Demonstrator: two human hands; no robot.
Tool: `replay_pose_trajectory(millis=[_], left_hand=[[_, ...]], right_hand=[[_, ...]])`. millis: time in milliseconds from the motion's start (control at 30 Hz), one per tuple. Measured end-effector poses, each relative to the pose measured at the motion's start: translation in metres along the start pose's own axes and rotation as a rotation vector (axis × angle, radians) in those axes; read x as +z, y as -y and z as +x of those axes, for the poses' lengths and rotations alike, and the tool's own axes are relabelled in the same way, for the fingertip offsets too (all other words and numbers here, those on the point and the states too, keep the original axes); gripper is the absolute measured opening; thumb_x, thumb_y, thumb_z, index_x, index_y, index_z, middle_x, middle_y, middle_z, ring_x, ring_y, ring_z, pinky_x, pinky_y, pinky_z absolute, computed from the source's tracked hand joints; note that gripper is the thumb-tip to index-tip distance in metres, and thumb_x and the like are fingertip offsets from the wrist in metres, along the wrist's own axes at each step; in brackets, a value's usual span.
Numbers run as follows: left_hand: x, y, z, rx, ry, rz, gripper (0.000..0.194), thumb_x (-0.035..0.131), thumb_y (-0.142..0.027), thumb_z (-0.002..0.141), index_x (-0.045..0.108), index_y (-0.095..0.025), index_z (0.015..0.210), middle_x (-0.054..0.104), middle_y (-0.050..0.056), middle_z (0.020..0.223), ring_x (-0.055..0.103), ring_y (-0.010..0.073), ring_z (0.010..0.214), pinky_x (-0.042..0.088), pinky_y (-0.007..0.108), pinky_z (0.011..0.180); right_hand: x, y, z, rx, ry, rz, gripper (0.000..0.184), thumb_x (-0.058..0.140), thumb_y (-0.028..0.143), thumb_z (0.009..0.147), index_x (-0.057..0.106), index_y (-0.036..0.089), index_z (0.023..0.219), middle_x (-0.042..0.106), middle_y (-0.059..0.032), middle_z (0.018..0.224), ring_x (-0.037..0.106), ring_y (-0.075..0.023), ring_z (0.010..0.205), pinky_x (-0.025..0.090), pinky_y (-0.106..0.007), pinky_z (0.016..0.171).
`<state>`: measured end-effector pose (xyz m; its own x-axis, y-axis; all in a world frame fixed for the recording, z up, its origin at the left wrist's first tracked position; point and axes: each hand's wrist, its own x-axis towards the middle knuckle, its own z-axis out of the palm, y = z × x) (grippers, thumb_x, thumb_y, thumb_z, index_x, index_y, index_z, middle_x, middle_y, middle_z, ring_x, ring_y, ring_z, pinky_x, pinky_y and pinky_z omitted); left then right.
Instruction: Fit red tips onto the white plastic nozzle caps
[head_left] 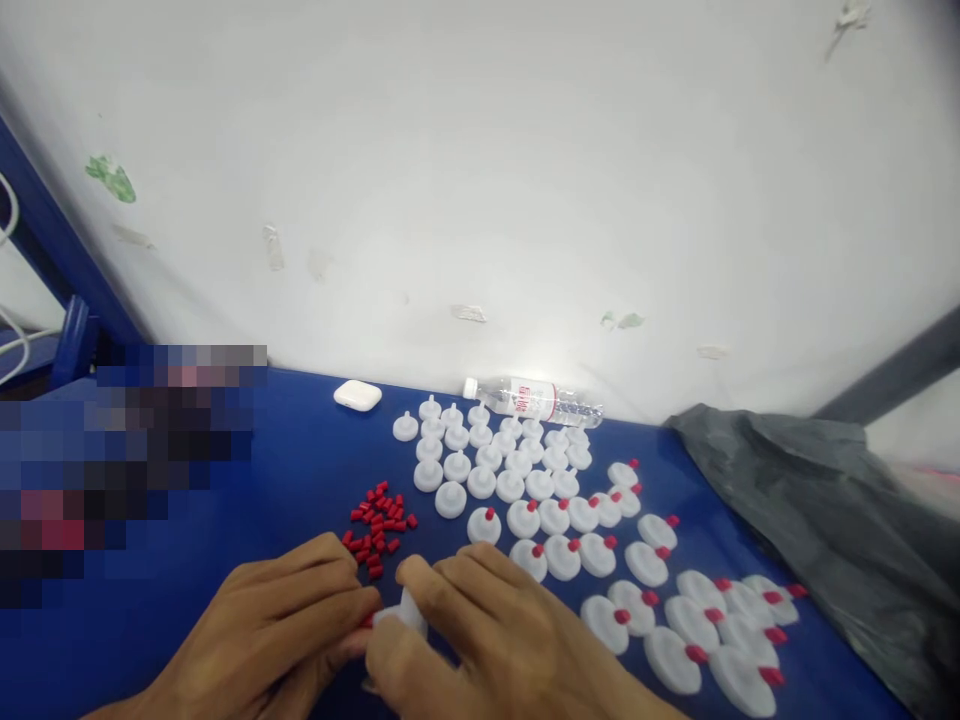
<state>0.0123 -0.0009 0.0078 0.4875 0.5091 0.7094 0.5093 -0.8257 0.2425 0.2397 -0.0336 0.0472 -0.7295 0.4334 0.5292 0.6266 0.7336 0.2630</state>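
Note:
My right hand grips a white round nozzle cap low in the middle of the view. My left hand pinches a small red tip against it; where the two meet is mostly behind my fingers. Just beyond my left hand lies a loose pile of small red tips. Plain white nozzle caps, spouts up, are grouped behind my right hand. To the right, several white caps with red tips on their spouts lie in uneven rows.
A clear plastic bottle lies on its side by the wall, with a small white case left of it. Dark plastic sheeting covers the right part of the blue table. A pixelated patch hides the far left.

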Motion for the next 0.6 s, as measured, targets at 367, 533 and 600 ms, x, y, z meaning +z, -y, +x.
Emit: replay_pose_trajectory(millis=[367, 533, 600], left_hand=[[-0.014, 0.025, 0.0, 0.015, 0.265, 0.162, 0.016, 0.064, -0.028, 0.108, 0.074, -0.03, 0.121, 0.081, -0.001, 0.107, 0.076, 0.0188, 0.094, 0.061, 0.025, 0.068], [-0.011, 0.028, -0.003, 0.054, 0.283, 0.174, 0.019, 0.058, -0.03, 0.111, 0.076, -0.033, 0.116, 0.08, -0.001, 0.108, 0.074, 0.0197, 0.096, 0.059, 0.023, 0.065], [-0.009, 0.029, -0.004, 0.057, 0.258, 0.167, 0.019, 0.057, -0.029, 0.11, 0.076, -0.033, 0.111, 0.079, -0.001, 0.105, 0.073, 0.019, 0.093, 0.056, 0.022, 0.061]], right_hand=[[-0.054, -0.108, -0.006, 0.519, 0.241, 0.123, 0.014, 0.069, 0.03, 0.108, 0.077, 0.022, 0.117, 0.085, -0.0066, 0.106, 0.08, -0.0244, 0.085, 0.064, -0.036, 0.071], [-0.067, -0.161, -0.026, 0.634, 0.358, -0.047, 0.013, 0.072, 0.034, 0.105, 0.081, 0.025, 0.104, 0.079, -0.0105, 0.113, 0.077, -0.0264, 0.096, 0.056, -0.039, 0.083], [-0.066, -0.175, -0.035, 0.686, 0.423, -0.033, 0.016, 0.069, 0.034, 0.104, 0.081, 0.025, 0.099, 0.078, -0.0082, 0.096, 0.075, -0.0241, 0.084, 0.051, -0.037, 0.074]])
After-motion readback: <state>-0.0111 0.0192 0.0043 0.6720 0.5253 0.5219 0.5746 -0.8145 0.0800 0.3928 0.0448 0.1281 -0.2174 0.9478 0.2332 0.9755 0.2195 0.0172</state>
